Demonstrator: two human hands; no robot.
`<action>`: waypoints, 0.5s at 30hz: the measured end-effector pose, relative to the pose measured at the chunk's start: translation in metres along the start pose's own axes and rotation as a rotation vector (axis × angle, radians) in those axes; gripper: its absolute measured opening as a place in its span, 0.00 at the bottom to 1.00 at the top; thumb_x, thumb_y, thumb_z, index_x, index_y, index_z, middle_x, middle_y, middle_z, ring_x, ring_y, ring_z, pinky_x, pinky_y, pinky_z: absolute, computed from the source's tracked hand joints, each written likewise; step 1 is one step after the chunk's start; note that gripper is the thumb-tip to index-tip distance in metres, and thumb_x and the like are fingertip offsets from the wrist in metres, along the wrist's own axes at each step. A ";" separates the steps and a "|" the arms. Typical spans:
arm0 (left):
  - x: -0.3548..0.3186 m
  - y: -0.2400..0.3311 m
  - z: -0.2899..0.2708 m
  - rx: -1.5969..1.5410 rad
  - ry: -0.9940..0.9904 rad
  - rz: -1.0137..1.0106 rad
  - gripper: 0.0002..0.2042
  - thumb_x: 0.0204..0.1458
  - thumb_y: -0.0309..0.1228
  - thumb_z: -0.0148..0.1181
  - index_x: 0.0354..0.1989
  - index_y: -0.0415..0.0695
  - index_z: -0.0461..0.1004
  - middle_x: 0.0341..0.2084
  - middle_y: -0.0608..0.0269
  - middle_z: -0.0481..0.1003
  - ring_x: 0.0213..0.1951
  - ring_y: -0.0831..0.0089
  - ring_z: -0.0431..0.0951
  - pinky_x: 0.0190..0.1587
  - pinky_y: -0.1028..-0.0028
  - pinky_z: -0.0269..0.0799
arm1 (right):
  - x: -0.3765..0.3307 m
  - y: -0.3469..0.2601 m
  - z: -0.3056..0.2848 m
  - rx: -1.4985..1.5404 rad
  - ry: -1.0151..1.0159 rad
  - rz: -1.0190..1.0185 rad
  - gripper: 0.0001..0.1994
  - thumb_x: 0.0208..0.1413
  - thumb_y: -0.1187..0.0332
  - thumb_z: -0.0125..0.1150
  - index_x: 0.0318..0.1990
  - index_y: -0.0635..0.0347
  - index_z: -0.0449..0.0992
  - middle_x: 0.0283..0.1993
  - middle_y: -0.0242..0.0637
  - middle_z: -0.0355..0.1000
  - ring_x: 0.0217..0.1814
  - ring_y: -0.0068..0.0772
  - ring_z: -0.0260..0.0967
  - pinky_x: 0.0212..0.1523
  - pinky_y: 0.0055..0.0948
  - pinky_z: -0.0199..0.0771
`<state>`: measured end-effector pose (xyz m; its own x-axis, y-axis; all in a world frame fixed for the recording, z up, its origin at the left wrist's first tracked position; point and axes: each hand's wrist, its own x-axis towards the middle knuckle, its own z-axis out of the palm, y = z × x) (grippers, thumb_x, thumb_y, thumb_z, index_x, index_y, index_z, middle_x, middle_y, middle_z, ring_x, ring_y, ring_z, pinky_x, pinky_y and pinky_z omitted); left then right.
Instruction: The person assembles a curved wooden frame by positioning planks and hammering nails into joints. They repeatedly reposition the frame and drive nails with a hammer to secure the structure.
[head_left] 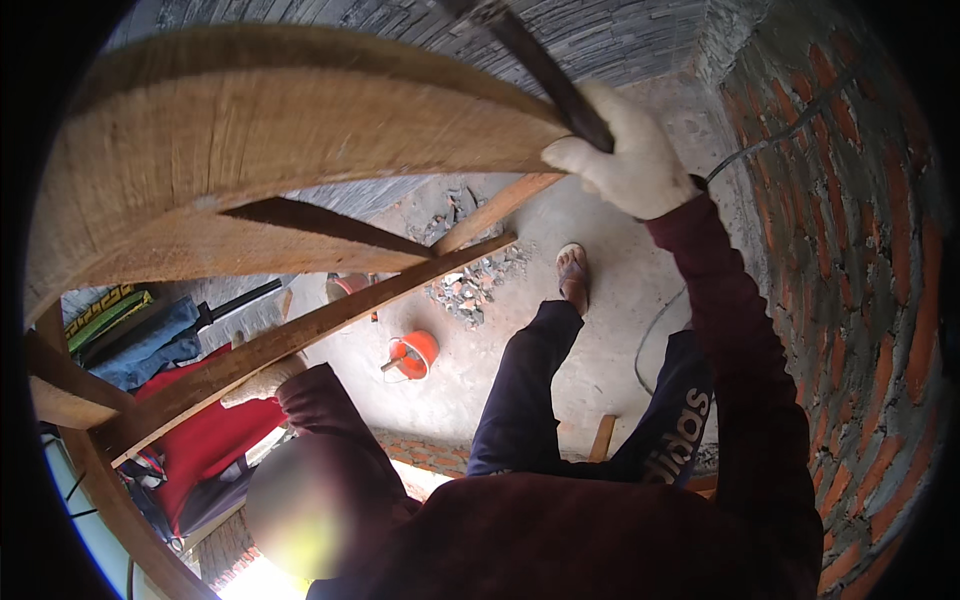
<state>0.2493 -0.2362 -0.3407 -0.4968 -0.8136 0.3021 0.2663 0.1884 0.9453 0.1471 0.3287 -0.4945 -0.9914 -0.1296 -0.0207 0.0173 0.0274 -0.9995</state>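
Observation:
My right hand (625, 150), in a pale work glove, is closed round the lower end of a dark, narrow bar (545, 70). The bar slants up past the top edge of the view, so its far end is out of sight. The thumb of that glove rests by the end of a broad wooden plank (300, 125). Lower left, my left hand (265, 382), also gloved, is wrapped against the lower edge of a long wooden beam (330, 312); some of its fingers are hidden. Plank and beam belong to one timber frame with a slanting brace (495, 212).
An orange bucket (425, 347) stands on the concrete floor (510, 385) beside a heap of rubble (470, 290). Rough brick wall (850, 250) rises on the right, with a cable (790, 130) along it. Red cloth (205, 430) and blue jeans (150, 345) hang at left.

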 end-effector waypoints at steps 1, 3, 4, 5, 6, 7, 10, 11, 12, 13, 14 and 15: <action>0.008 0.004 0.000 0.010 0.035 -0.011 0.36 0.57 0.68 0.41 0.60 0.50 0.68 0.51 0.48 0.75 0.47 0.51 0.78 0.47 0.47 0.78 | 0.001 0.002 0.009 -0.044 0.011 -0.102 0.17 0.51 0.63 0.70 0.45 0.61 0.74 0.27 0.30 0.66 0.23 0.22 0.65 0.26 0.27 0.66; 0.020 0.004 0.000 0.177 0.110 0.050 0.55 0.47 0.82 0.22 0.48 0.39 0.77 0.32 0.51 0.77 0.34 0.52 0.76 0.40 0.48 0.76 | 0.007 0.000 0.027 -0.034 0.010 -0.139 0.17 0.50 0.60 0.71 0.41 0.61 0.75 0.26 0.32 0.62 0.27 0.27 0.64 0.30 0.31 0.67; 0.010 0.004 0.012 0.117 0.147 0.042 0.51 0.49 0.79 0.25 0.52 0.41 0.74 0.38 0.50 0.76 0.38 0.51 0.76 0.44 0.46 0.75 | 0.010 -0.003 0.030 -0.094 -0.044 -0.058 0.17 0.50 0.58 0.72 0.39 0.60 0.74 0.24 0.30 0.60 0.26 0.28 0.63 0.30 0.32 0.66; -0.003 0.007 0.024 0.056 0.183 0.032 0.47 0.52 0.77 0.28 0.56 0.44 0.71 0.45 0.48 0.75 0.43 0.50 0.76 0.48 0.45 0.74 | 0.011 -0.001 0.042 -0.038 0.003 -0.105 0.17 0.49 0.57 0.72 0.35 0.59 0.73 0.22 0.29 0.58 0.25 0.28 0.62 0.28 0.33 0.65; -0.016 0.009 0.031 -0.010 0.227 0.030 0.44 0.55 0.74 0.31 0.60 0.46 0.68 0.51 0.47 0.75 0.47 0.49 0.76 0.53 0.44 0.73 | 0.015 0.002 0.056 0.006 0.052 -0.151 0.18 0.49 0.56 0.72 0.33 0.59 0.71 0.21 0.30 0.58 0.23 0.29 0.62 0.27 0.35 0.64; -0.003 0.012 0.014 0.013 0.207 -0.079 0.49 0.53 0.77 0.25 0.63 0.45 0.66 0.49 0.45 0.76 0.48 0.46 0.76 0.57 0.41 0.68 | 0.017 -0.005 0.057 -0.021 0.024 -0.149 0.19 0.50 0.55 0.72 0.36 0.58 0.72 0.23 0.34 0.64 0.25 0.34 0.68 0.28 0.37 0.67; 0.027 0.005 -0.027 -0.230 0.300 -0.073 0.51 0.49 0.80 0.29 0.65 0.47 0.65 0.53 0.46 0.74 0.53 0.45 0.73 0.63 0.41 0.62 | 0.017 -0.015 0.067 -0.072 0.015 -0.186 0.20 0.50 0.54 0.71 0.40 0.58 0.74 0.25 0.40 0.71 0.29 0.43 0.74 0.31 0.40 0.71; 0.023 -0.001 -0.028 -0.179 0.347 -0.019 0.53 0.45 0.82 0.36 0.67 0.49 0.64 0.60 0.49 0.69 0.61 0.45 0.67 0.67 0.42 0.55 | 0.016 -0.015 0.068 -0.090 0.029 -0.211 0.20 0.50 0.54 0.71 0.41 0.58 0.74 0.26 0.40 0.71 0.29 0.45 0.74 0.32 0.41 0.71; 0.010 -0.004 -0.013 -0.188 0.342 -0.033 0.54 0.44 0.82 0.38 0.67 0.48 0.64 0.59 0.48 0.69 0.60 0.46 0.67 0.68 0.43 0.54 | 0.012 -0.015 0.061 -0.127 -0.053 -0.126 0.22 0.50 0.55 0.71 0.47 0.58 0.74 0.29 0.44 0.73 0.32 0.50 0.75 0.34 0.42 0.73; -0.002 -0.006 0.003 -0.199 0.339 -0.048 0.55 0.42 0.83 0.40 0.66 0.47 0.65 0.59 0.48 0.69 0.60 0.47 0.66 0.68 0.44 0.53 | 0.000 -0.015 0.057 -0.089 0.056 -0.178 0.23 0.51 0.55 0.70 0.49 0.58 0.74 0.30 0.46 0.74 0.32 0.52 0.75 0.35 0.43 0.73; -0.012 -0.006 0.009 -0.213 0.348 -0.044 0.55 0.41 0.83 0.43 0.65 0.46 0.65 0.58 0.48 0.70 0.60 0.47 0.66 0.68 0.45 0.52 | -0.017 -0.013 0.054 -0.036 0.150 -0.244 0.23 0.52 0.56 0.69 0.52 0.58 0.74 0.31 0.48 0.75 0.33 0.53 0.75 0.36 0.43 0.73; -0.008 -0.001 0.007 -0.242 0.350 -0.095 0.55 0.40 0.84 0.42 0.65 0.48 0.66 0.57 0.49 0.70 0.58 0.48 0.67 0.67 0.45 0.54 | -0.032 -0.012 0.046 -0.076 0.128 -0.138 0.23 0.53 0.57 0.68 0.53 0.59 0.73 0.31 0.50 0.75 0.34 0.54 0.75 0.36 0.43 0.74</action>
<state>0.2466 -0.2262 -0.3435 -0.2294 -0.9664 0.1163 0.4393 0.0038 0.8983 0.1851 0.2870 -0.4831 -0.9922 -0.0108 0.1242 -0.1246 0.0940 -0.9877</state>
